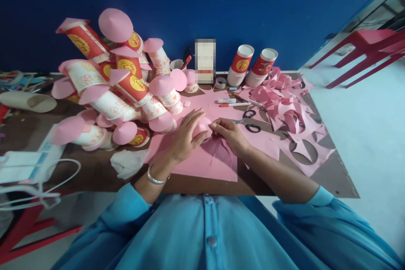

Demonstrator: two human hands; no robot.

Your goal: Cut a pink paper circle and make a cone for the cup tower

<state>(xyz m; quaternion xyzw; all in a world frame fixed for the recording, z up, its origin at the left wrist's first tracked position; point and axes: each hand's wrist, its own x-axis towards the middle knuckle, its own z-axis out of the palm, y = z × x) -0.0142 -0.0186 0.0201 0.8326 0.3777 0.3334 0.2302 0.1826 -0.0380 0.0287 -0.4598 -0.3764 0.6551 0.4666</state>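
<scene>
In the middle of the table, a small pink paper cone [202, 126] sits between my hands; a pale rim shows under it, mostly hidden. My left hand [187, 136] holds the cone from the left, with its thumb in front and its long fingers stretched behind. At the cone's right edge, the fingertips of my right hand [230, 133] are pinched together; what is between them is too small to make out. Beneath both hands lies a pink paper sheet [190, 166]. Black-handled scissors [244, 121] rest just beyond my right hand.
Paper-cup towers with pink cones [126, 67] are heaped at left. Two cup stacks [242, 65] stand at the back near a tape roll [220, 82] and markers [234, 104]. Pink scraps [287, 101] cover the right side. A white cloth [128, 162] lies at front left.
</scene>
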